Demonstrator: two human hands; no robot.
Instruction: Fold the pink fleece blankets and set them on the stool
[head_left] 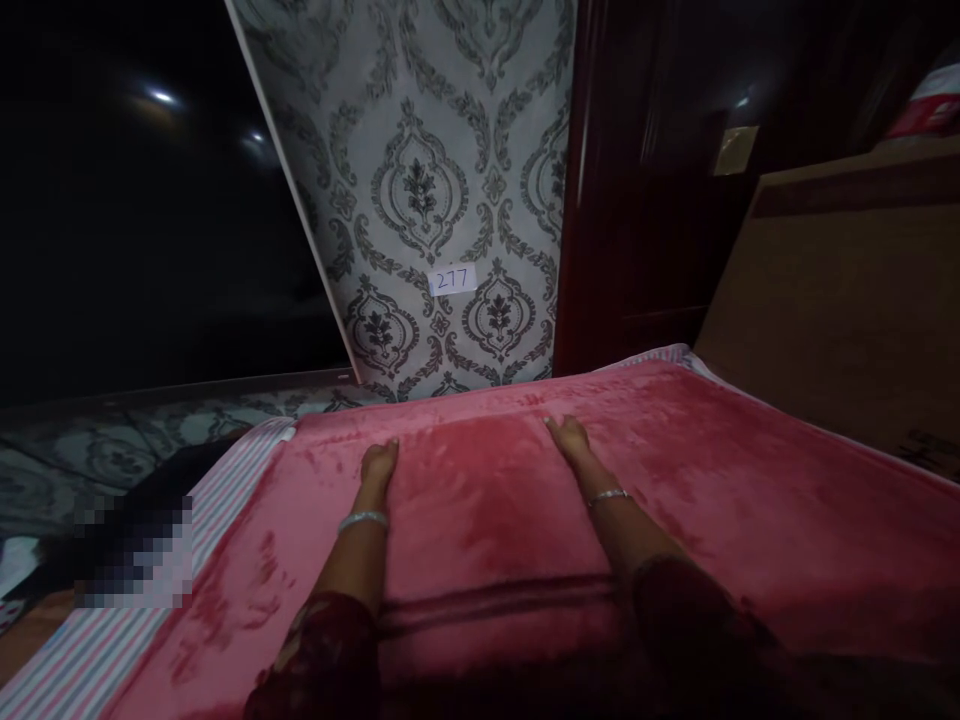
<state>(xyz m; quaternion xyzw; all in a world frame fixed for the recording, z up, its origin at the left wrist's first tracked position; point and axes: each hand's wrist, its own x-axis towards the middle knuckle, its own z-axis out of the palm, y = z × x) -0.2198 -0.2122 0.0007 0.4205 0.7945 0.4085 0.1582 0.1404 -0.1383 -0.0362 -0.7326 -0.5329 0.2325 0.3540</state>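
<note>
A plush red blanket [675,480] lies spread across the bed in front of me. My left hand [379,463] rests flat on it near its far edge, fingers stretched forward. My right hand [568,438] lies flat on the same blanket a little further right, fingers extended and together. Both wrists wear silver bangles. Neither hand holds anything. A fold line crosses the blanket close to my elbows.
A striped sheet [112,640] shows under the blanket at the left. Damask wallpaper with a small label reading 277 [452,279] rises ahead. A dark wooden door [637,200] stands right of it, and a brown headboard [847,300] at the far right. Another person lies blurred at lower left.
</note>
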